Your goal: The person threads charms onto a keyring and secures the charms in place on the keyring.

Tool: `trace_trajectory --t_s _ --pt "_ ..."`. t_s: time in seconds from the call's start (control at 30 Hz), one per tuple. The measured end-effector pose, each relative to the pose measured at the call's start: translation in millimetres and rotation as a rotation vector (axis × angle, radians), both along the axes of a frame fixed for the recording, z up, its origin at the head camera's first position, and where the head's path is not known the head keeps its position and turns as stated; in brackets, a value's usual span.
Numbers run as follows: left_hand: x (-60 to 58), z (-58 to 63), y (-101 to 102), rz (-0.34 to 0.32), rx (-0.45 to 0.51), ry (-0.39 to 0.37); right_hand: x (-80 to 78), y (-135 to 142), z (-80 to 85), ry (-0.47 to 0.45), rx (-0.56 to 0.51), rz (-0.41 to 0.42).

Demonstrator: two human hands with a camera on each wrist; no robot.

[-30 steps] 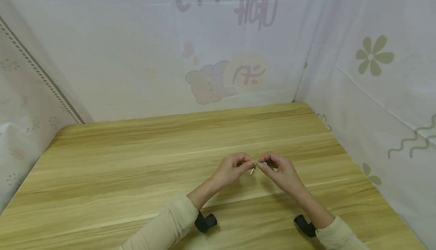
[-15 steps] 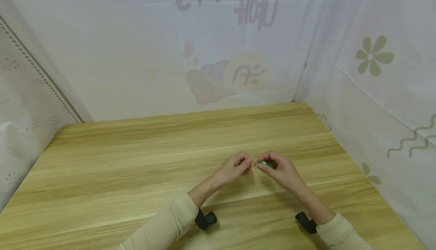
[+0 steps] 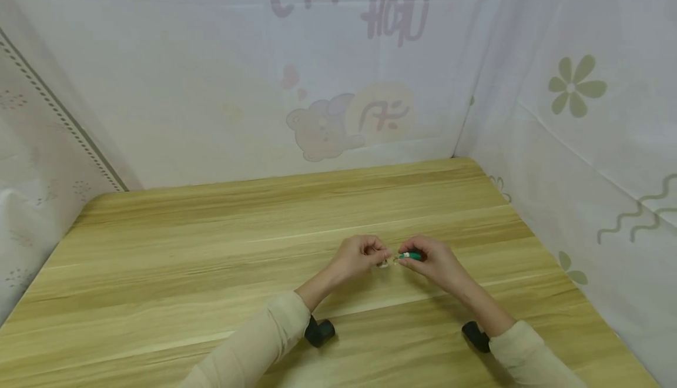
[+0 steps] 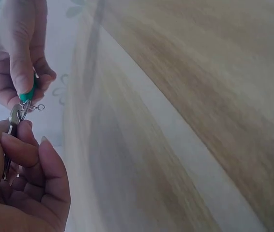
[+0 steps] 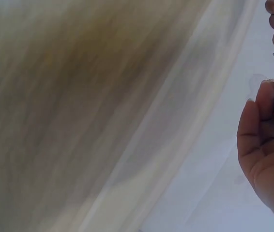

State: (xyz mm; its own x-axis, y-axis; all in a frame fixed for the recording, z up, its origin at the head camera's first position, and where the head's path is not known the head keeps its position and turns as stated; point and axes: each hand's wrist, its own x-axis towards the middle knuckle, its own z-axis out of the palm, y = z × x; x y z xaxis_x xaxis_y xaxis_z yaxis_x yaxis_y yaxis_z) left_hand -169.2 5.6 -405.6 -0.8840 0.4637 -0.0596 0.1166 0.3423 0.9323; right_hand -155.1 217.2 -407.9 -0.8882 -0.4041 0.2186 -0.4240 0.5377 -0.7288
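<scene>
My left hand (image 3: 361,258) pinches a silvery metal key (image 4: 11,133) between thumb and fingers; the key's far end is partly hidden by the fingers. My right hand (image 3: 433,264) pinches a small green key charm (image 3: 411,256), which shows a bit of red in the right wrist view. Between the two sets of fingertips sits a metal ring (image 4: 24,111), overlapping the key head and the charm's end. A short chain (image 4: 39,107) sticks out from beside the ring. Both hands face each other close above the wooden table.
The wooden table (image 3: 211,247) reaches back to a printed white cloth (image 3: 211,82), and more cloth stands along its left and right sides. Black wrist-worn devices (image 3: 319,332) jut out below both forearms.
The green charm shows more fully between the right fingers. The ring end and key have shifted slightly toward the left fingers, which have turned a little; the key's stem no longer hangs below them.
</scene>
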Motion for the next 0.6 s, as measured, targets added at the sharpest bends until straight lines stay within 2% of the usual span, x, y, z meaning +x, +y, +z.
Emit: trace_trajectory --t_s 0.27,0.6 --pt "-7.0 -6.6 -1 0.018 -0.055 0.02 -7.9 2 -5.8 0.1 0.159 0.028" --pt "-13.6 -11.0 0 0.038 -0.075 0.035 -14.3 7 -9.1 0.099 0.236 0.003"
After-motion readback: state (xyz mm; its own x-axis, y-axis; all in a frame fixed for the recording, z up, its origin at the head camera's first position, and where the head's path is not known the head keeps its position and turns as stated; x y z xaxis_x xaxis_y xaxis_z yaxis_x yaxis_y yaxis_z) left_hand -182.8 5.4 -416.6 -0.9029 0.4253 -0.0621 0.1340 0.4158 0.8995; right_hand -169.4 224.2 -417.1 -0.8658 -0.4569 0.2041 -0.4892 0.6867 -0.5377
